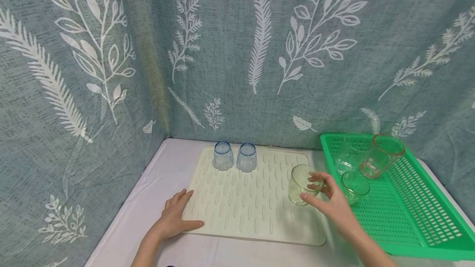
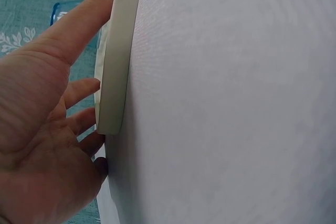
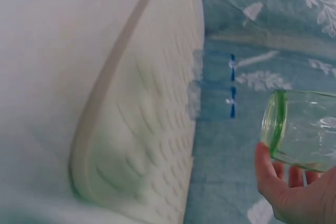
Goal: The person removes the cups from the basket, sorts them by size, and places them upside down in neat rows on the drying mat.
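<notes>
Above the right part of a cream ribbed drying mat (image 1: 241,205), my right hand (image 1: 335,205) holds a green-tinted drinking glass (image 1: 298,188) upright, thumb on the near side and fingers round the far side. The right wrist view shows the glass (image 3: 307,124) with its thick green base apart from the mat. My left hand (image 1: 172,219) rests at the mat's left front corner, fingers spread and thumb along the front edge; the left wrist view shows that hand (image 2: 47,124) beside the mat's rim. Two blue-rimmed glasses (image 1: 223,159) stand side by side at the mat's back.
A green plastic basket (image 1: 389,217) stands right of the mat. Toward its back and left are a clear glass (image 1: 346,162), a red-rimmed glass (image 1: 376,162) and another green glass (image 1: 355,186). A leaf-patterned curtain (image 1: 230,52) hangs behind the white-covered table (image 1: 148,188).
</notes>
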Available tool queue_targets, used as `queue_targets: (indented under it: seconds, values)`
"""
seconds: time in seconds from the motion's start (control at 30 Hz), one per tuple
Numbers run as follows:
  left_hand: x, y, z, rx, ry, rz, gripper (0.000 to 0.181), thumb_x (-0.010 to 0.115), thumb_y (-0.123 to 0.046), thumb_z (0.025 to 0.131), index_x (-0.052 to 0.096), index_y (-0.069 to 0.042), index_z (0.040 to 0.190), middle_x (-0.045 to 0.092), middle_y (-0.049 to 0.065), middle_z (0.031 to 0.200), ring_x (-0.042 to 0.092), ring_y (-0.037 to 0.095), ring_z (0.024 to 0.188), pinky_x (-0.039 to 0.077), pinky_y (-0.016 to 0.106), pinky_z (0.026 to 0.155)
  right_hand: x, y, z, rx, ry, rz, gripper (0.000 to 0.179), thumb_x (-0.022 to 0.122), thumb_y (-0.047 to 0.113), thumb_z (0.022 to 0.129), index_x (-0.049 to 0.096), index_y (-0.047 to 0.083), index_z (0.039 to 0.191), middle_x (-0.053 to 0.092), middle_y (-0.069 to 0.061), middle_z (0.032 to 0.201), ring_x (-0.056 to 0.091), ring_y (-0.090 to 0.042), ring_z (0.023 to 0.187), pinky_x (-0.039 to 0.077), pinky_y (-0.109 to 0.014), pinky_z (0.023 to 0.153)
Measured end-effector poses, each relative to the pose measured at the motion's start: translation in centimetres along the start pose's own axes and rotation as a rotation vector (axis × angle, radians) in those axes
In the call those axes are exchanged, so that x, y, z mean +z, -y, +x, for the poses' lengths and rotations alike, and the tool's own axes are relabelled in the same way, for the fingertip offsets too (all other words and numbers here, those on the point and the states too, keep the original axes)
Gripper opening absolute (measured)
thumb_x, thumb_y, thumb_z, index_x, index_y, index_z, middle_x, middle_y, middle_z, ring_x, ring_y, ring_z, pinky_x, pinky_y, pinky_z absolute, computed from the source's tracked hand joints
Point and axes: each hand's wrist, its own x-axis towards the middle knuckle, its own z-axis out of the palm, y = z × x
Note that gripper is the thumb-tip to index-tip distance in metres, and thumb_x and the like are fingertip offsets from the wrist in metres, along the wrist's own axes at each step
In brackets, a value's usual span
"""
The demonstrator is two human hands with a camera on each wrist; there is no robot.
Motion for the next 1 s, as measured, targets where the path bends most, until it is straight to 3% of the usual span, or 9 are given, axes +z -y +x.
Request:
queue_targets:
  seconds: [0.37,0.73,0.9,1.0]
  values:
    - [0.0,-0.3,0.0,-0.001,-0.002,-0.012,0.107,0.087,-0.041,0.068,0.033,0.005,0.148,0.021,0.033,0.152,0.016,0.051,0.135,0.021,0.072,0.103,3.6,-2.3,0.7,0.040,0.048,0.052,0.061,0.083,0.018,0.078,0.051,0.011,0.129,0.055,-0.009,0.131,0.052,-0.027,0.118,0.048,-0.038,0.089]
    - [0.1,-0.6,0.3,0.000,-0.014,0.038,0.107,0.085,-0.045,0.070,0.033,0.007,0.147,0.023,0.034,0.151,0.018,0.053,0.135,0.019,0.072,0.104,4.7,-3.4,1.1,0.090,0.062,-0.010,0.066,0.086,0.026,0.075,0.051,0.017,0.131,0.055,-0.005,0.128,0.050,-0.029,0.118,0.048,-0.035,0.084]
    - [0.5,-1.8,0.3,0.003,-0.060,0.036,0.098,0.080,-0.045,0.076,0.036,0.008,0.145,0.021,0.036,0.151,0.015,0.054,0.137,0.012,0.073,0.106,5.0,-3.7,1.1,0.093,0.081,-0.021,0.065,0.086,0.027,0.074,0.052,0.018,0.129,0.056,-0.005,0.127,0.051,-0.028,0.117,0.049,-0.034,0.081]
    - [1.0,-2.9,0.3,0.062,-0.125,-0.011,0.085,0.078,-0.041,0.080,0.042,0.005,0.143,0.027,0.032,0.150,0.020,0.051,0.137,0.016,0.070,0.107,5.2,-3.7,1.0,0.089,0.090,-0.029,0.065,0.087,0.028,0.074,0.053,0.019,0.128,0.057,-0.003,0.126,0.051,-0.027,0.116,0.049,-0.034,0.081]
